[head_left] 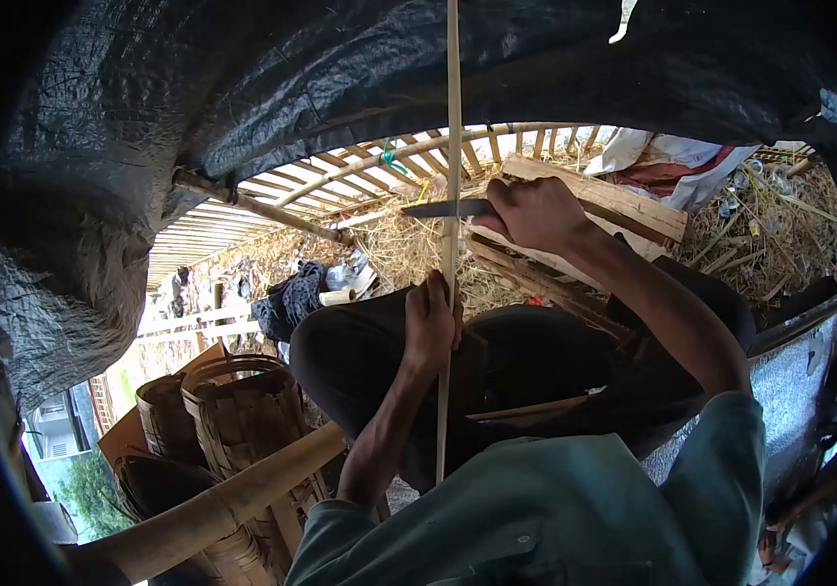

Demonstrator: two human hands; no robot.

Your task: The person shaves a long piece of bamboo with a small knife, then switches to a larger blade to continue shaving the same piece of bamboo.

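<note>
A long, pale bamboo strip (453,88) runs upright through the middle of the head view, from the top edge down to my lap. My left hand (431,317) is closed around its lower part, above my dark-trousered knees. Higher up, my right hand (535,213) grips a knife (428,209) by its handle. The grey blade points left and crosses the strip, apparently touching it. Most of the handle is hidden in my fingers.
Woven bamboo baskets (243,396) stand at lower left behind a thick bamboo pole (233,503). Wooden blocks (623,200) lie among shavings (404,249) ahead. Black plastic sheeting (340,68) hangs overhead. A slatted bamboo fence (340,171) curves behind. A dark cloth bundle (291,298) lies left of my knee.
</note>
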